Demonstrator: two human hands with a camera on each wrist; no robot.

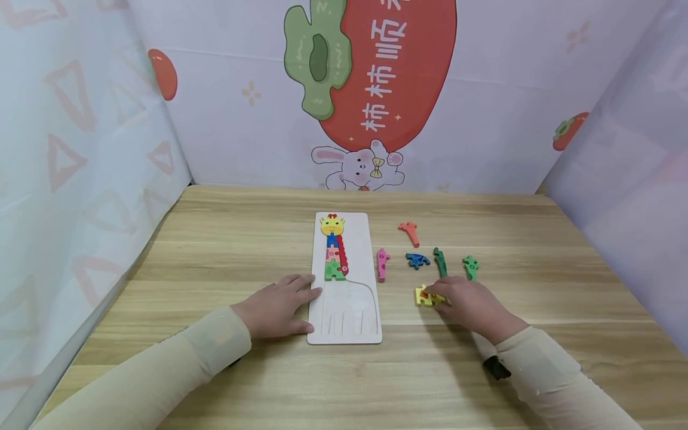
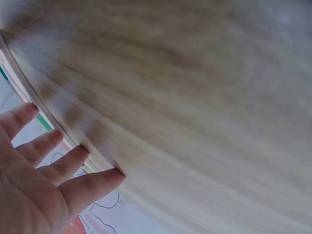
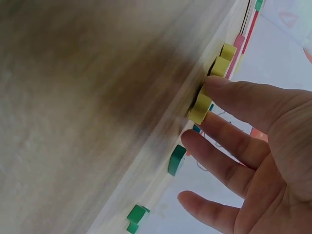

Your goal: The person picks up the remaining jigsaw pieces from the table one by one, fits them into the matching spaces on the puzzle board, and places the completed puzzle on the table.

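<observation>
A white puzzle board [image 1: 349,310] lies on the table with a partly filled giraffe: a yellow head [image 1: 332,226], blue, pink and green body pieces [image 1: 335,272] and a red mane piece. My left hand [image 1: 279,306] rests at the board's left edge, fingers spread and fingertips on its border. To the right of the board, my right hand [image 1: 473,304] pinches a yellow puzzle piece [image 3: 201,108] between thumb and index finger, low at the tabletop. The hand partly covers the yellow shape [image 1: 423,295]; whether it is one piece or two joined I cannot tell.
Loose pieces lie right of the board: pink [image 1: 382,264], orange [image 1: 410,233], blue [image 1: 417,260], dark green [image 1: 440,261] and lighter green [image 1: 470,266]. Printed cloth [image 1: 242,131] stands along the wooden table's [image 1: 242,239] back and both sides.
</observation>
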